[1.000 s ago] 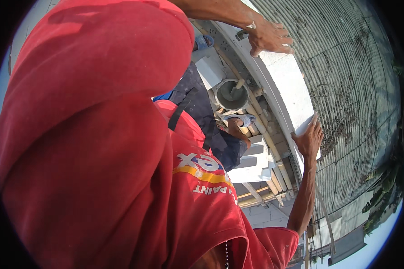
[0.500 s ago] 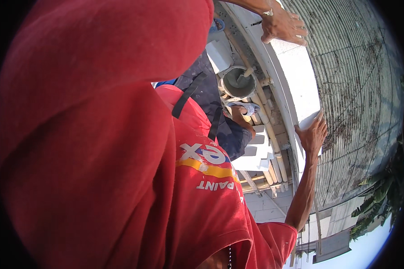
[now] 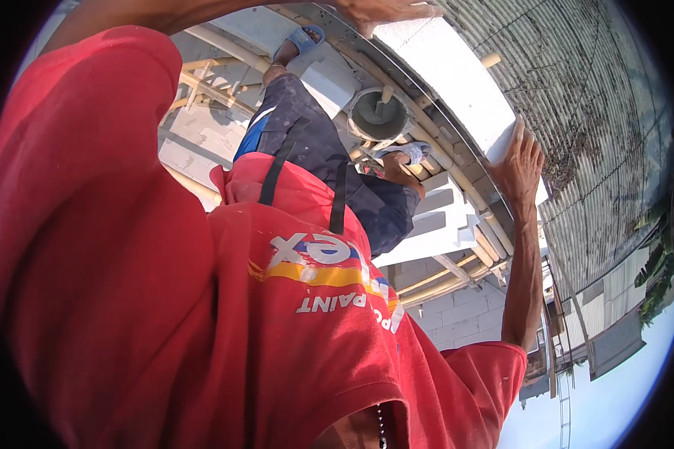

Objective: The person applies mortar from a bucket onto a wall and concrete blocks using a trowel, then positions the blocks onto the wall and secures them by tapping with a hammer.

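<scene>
A long white block (image 3: 449, 75) lies along the edge beside corrugated sheeting. My left hand (image 3: 388, 16) grips its upper end, with fingers stretched over the top. My right hand (image 3: 518, 159) holds the lower end, fingers spread over the far side and thumb on the near edge. Just inward of the block, a round bucket (image 3: 358, 111) with grey wet material and a handled tool in it rests among bamboo poles (image 3: 496, 230).
My sandalled feet (image 3: 303, 39) (image 3: 404, 153) stand on the pole scaffold beside more white blocks (image 3: 326, 86). Corrugated sheeting (image 3: 606, 127) fills the right side. Below are a block wall (image 3: 464, 314), plants (image 3: 651, 262) and open sky.
The view has swung, revealing more of my legs and the scaffold. Both hands and the block now appear higher, my left hand further left; both hands still touch the block.
</scene>
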Available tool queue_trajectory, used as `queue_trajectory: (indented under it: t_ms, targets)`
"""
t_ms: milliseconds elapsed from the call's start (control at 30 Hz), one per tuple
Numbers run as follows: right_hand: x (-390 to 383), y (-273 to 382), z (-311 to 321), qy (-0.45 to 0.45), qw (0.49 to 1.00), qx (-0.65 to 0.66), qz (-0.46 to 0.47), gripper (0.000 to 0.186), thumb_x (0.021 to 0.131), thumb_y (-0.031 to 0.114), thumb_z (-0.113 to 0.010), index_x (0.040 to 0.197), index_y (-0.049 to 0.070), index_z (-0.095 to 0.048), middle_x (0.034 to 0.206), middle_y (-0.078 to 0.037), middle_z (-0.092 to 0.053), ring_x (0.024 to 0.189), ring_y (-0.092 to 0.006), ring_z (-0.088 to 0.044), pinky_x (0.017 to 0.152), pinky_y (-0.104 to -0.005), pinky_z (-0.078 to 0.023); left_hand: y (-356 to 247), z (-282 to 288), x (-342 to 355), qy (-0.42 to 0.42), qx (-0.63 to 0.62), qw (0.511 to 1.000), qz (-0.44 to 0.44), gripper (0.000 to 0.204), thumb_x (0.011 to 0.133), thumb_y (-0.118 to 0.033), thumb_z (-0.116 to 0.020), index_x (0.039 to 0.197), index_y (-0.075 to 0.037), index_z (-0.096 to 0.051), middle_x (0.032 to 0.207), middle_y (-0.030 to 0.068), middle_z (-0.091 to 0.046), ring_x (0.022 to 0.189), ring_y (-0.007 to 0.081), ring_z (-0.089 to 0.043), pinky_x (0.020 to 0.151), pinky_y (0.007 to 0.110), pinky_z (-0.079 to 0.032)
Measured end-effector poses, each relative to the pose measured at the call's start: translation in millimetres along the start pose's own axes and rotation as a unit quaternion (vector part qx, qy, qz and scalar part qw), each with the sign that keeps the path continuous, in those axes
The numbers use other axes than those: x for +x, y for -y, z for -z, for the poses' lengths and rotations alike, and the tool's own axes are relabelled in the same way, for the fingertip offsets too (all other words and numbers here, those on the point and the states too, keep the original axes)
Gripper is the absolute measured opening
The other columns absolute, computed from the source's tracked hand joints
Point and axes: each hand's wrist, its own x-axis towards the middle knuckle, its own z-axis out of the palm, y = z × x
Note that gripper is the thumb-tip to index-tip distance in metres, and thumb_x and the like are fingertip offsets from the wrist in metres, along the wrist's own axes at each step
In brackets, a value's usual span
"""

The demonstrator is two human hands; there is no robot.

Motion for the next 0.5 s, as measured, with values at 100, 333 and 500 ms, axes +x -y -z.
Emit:
queue_trajectory:
  t_ms: [100, 333, 500]
  targets:
    - [-1, -13, -2, 0.001, 0.999, 0.051, 0.003, 0.125, 0.066, 0.046, -0.09, 0.162, 0.01, -0.018, 0.139, -0.02, -0.049, 0.124, -0.0374, -0.049, 0.11, -0.052, -0.037, 7, 11, 18, 0.038, -0.007, 0.999, -0.012, 0.129, 0.055, -0.029, -0.096, 0.159, -0.007, -0.023, 0.146, 0.0204, -0.044, 0.138, 0.0401, -0.041, 0.113, 0.056, -0.039]
    - [-90, 1, 20, -0.38, 0.859, 0.216, -0.267, 0.047, 0.098, 0.034, -0.069, 0.131, 0.001, -0.061, 0.118, -0.018, -0.068, 0.111, -0.0292, -0.064, 0.097, -0.0433, -0.051, 26, 26, -1, 0.065, 0.175, 0.982, -0.037, 0.128, 0.062, -0.055, -0.089, 0.161, -0.015, -0.019, 0.153, 0.0218, -0.037, 0.144, 0.0414, -0.034, 0.119, 0.055, -0.034]
    - [-200, 93, -92, -0.392, 0.444, 0.36, -0.72, 0.051, 0.104, 0.043, -0.054, 0.093, -0.005, -0.067, 0.086, -0.011, -0.067, 0.075, -0.0201, -0.058, 0.072, -0.0373, -0.047, -7, 85, 41, 0.227, -0.023, 0.971, 0.072, 0.119, 0.072, -0.067, -0.079, 0.161, -0.016, -0.019, 0.162, 0.022, -0.028, 0.149, 0.0416, -0.028, 0.123, 0.055, -0.025]
